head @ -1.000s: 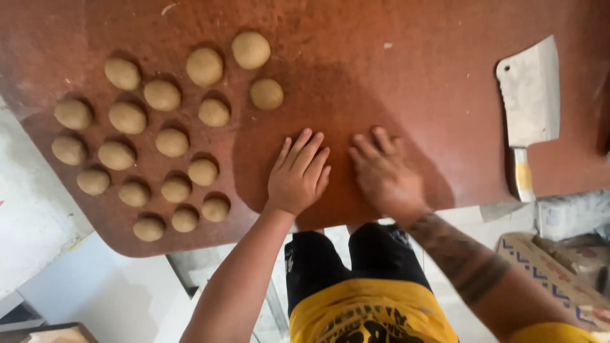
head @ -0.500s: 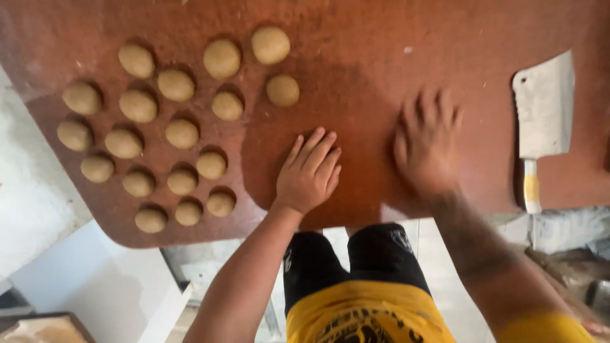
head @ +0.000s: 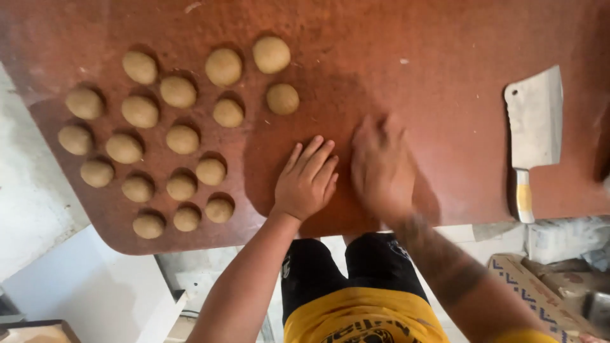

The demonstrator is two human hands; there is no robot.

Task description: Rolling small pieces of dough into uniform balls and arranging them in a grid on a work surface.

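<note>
1. Two hands lie palm-down on the bench (head: pixel 445 51), side by side near its front edge. The left hand (head: pixel 308 181) is spread flat with fingers apart, its grip clamped on nothing. The right hand (head: pixel 381 165) is blurred with motion, and whether its grip covers anything I cannot tell.
2. Nearest to the hands, up and to the left, sit the dough balls (head: pixel 181 140), about nineteen tan rounds in loose rows on the flour-dusted brown surface. The closest ball (head: pixel 283 98) lies apart from the left fingertips.
3. By their look the balls are light, soft and easily dented, probably a little tacky. A loose cupped palm from above or the sides would suit them better than a pinch.
4. A cleaver (head: pixel 534 127) with a pale handle lies flat, well apart to the right.
5. Half a second ago the right hand was out toward the cleaver; now it is back beside the left. The left hand and the balls have kept their places.
</note>
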